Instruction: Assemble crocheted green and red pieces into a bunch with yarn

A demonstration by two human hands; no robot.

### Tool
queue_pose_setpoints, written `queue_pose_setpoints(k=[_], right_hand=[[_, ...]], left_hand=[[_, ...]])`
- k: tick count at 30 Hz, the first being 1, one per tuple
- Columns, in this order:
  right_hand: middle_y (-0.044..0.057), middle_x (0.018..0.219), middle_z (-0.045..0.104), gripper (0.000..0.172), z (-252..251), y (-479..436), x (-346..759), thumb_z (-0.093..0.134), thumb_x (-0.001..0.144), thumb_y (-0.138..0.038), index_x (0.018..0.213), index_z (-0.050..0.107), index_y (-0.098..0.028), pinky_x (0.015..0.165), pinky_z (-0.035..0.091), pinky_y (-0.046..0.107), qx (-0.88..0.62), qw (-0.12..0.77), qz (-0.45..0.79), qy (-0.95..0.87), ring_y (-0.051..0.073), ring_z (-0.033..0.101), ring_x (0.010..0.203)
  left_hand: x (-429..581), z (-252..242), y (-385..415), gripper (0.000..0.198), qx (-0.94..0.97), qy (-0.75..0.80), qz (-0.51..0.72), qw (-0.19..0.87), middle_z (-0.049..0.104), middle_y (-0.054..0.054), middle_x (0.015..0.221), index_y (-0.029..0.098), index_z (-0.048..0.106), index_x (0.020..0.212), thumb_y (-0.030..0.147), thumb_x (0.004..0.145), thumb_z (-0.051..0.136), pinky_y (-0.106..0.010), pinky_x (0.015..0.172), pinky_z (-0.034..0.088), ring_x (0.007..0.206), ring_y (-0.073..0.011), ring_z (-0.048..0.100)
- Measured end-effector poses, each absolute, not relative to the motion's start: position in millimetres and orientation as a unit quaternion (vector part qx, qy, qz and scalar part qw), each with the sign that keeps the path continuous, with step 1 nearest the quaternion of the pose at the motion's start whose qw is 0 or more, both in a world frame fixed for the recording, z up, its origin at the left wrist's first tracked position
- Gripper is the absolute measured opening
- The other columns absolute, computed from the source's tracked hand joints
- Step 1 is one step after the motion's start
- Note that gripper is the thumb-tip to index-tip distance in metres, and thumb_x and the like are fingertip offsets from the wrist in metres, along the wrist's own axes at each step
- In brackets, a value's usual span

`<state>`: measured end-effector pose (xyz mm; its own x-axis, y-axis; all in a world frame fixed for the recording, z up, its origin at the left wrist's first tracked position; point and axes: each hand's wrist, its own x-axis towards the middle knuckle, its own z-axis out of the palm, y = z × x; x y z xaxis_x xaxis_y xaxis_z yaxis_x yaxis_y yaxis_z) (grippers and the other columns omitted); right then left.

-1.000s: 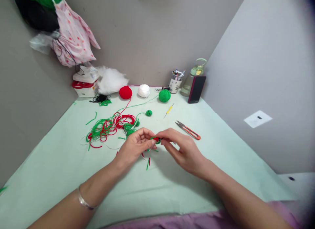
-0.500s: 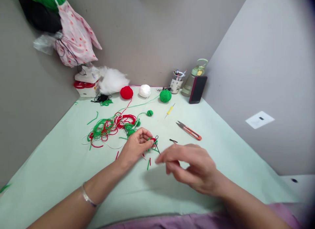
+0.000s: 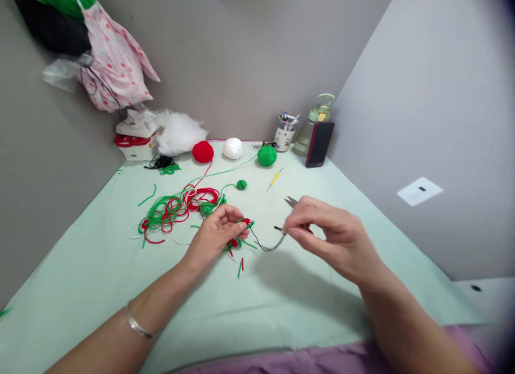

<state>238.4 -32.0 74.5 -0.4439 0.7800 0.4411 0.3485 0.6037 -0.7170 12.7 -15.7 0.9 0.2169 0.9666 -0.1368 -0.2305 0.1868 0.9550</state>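
My left hand [image 3: 220,232] pinches a small red and green crocheted piece [image 3: 248,222] between thumb and fingers. From that piece a black thread [image 3: 269,249] droops and curves up to my right hand [image 3: 325,232]. My right thumb and forefinger are closed on the thread's far end; whether a needle is there too I cannot tell. Another red and green crocheted piece [image 3: 235,244] lies under my left hand. Thread snips [image 3: 291,201] are mostly covered by my right hand, only the blade tips showing. A short black scrap [image 3: 278,228] rests near my right fingertips.
Tangled red and green yarn [image 3: 173,210] spreads to the left. Behind stand a red ball [image 3: 203,152], a white ball [image 3: 232,148] and a green ball [image 3: 266,156] of yarn. A yellow-handled hook [image 3: 275,178], phone [image 3: 319,144], bottle [image 3: 304,138] and pen cup [image 3: 285,135] are farther back.
My right hand has moved right and up, away from my left hand, now covering most of the snips. The black thread between my hands is longer, and its loop at the piece no longer shows.
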Motion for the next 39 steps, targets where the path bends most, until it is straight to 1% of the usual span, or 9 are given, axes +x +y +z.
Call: queue_pose_setpoints(k=[2,5,9,15,19,24,30,33,39], right_hand=[[0.005,0.082,0.061,0.012,66,-28,229,0.06,0.092,-0.013,0.087,0.07,-0.019,0.059,0.043,0.025,-0.374,0.375,0.138,-0.837,0.012,0.055,0.07],[0.005,0.079,0.06,0.015,53,-24,221,0.058,0.093,-0.013,0.087,0.071,-0.017,0.059,0.042,0.025,-0.363,0.342,-0.008,-0.867,0.013,0.056,0.07],[0.005,0.075,0.06,0.019,46,-21,219,0.055,0.094,-0.012,0.082,0.07,-0.015,0.056,0.039,0.024,-0.353,0.307,-0.078,-0.88,0.012,0.055,0.067],[0.004,0.074,0.058,0.023,45,-20,218,0.051,0.096,-0.012,0.081,0.068,-0.017,0.056,0.037,0.023,-0.36,0.277,-0.088,-0.886,0.012,0.051,0.066],[0.004,0.075,0.057,0.024,44,-21,218,0.049,0.096,-0.013,0.081,0.067,-0.018,0.057,0.036,0.024,-0.377,0.253,-0.071,-0.888,0.013,0.051,0.067],[0.004,0.079,0.057,0.022,43,-18,223,0.048,0.099,-0.017,0.088,0.068,-0.019,0.062,0.041,0.025,-0.382,0.283,0.014,-0.879,0.014,0.054,0.071],[0.002,0.078,0.056,0.016,42,-13,224,0.054,0.097,-0.019,0.091,0.069,-0.019,0.063,0.042,0.025,-0.383,0.317,0.135,-0.857,0.013,0.055,0.07],[0.002,0.077,0.056,0.015,43,-14,224,0.055,0.097,-0.019,0.09,0.068,-0.018,0.062,0.041,0.026,-0.386,0.323,0.148,-0.852,0.013,0.054,0.069],[0.003,0.078,0.057,0.015,46,-15,224,0.055,0.096,-0.018,0.089,0.069,-0.019,0.062,0.041,0.026,-0.396,0.316,0.152,-0.849,0.013,0.054,0.069]], left_hand=[[12,2,-17,0.024,0.44,0.413,0.458,0.653,0.064,0.002,0.084,0.018,0.058,0.092,0.031,0.08,0.074,-0.025,0.074,0.052,0.076,-0.0129,0.069],[12,2,-18,0.023,0.442,0.4,0.456,0.661,0.065,0.002,0.088,0.018,0.06,0.094,0.031,0.081,0.073,-0.027,0.079,0.053,0.08,-0.0141,0.071],[12,2,-17,0.022,0.437,0.393,0.46,0.666,0.066,0.002,0.086,0.018,0.061,0.093,0.031,0.081,0.074,-0.027,0.079,0.053,0.079,-0.0141,0.071],[12,4,-18,0.023,0.432,0.399,0.457,0.668,0.067,0.002,0.083,0.018,0.061,0.091,0.03,0.079,0.076,-0.027,0.077,0.055,0.076,-0.0144,0.071],[11,3,-19,0.023,0.439,0.397,0.45,0.668,0.069,0.0,0.086,0.017,0.063,0.094,0.031,0.081,0.075,-0.03,0.082,0.056,0.08,-0.0163,0.072],[11,5,-18,0.025,0.435,0.376,0.446,0.685,0.073,-0.004,0.092,0.017,0.066,0.098,0.032,0.081,0.075,-0.033,0.088,0.055,0.084,-0.0184,0.074],[13,10,-18,0.025,0.428,0.37,0.438,0.699,0.075,-0.004,0.084,0.015,0.068,0.092,0.03,0.076,0.079,-0.032,0.08,0.058,0.077,-0.0183,0.074],[13,11,-19,0.023,0.426,0.376,0.445,0.692,0.075,-0.003,0.082,0.014,0.069,0.091,0.029,0.076,0.079,-0.03,0.079,0.058,0.077,-0.0176,0.074],[12,9,-20,0.022,0.439,0.365,0.45,0.687,0.076,-0.005,0.09,0.016,0.07,0.096,0.028,0.08,0.076,-0.03,0.082,0.058,0.081,-0.0176,0.074]])
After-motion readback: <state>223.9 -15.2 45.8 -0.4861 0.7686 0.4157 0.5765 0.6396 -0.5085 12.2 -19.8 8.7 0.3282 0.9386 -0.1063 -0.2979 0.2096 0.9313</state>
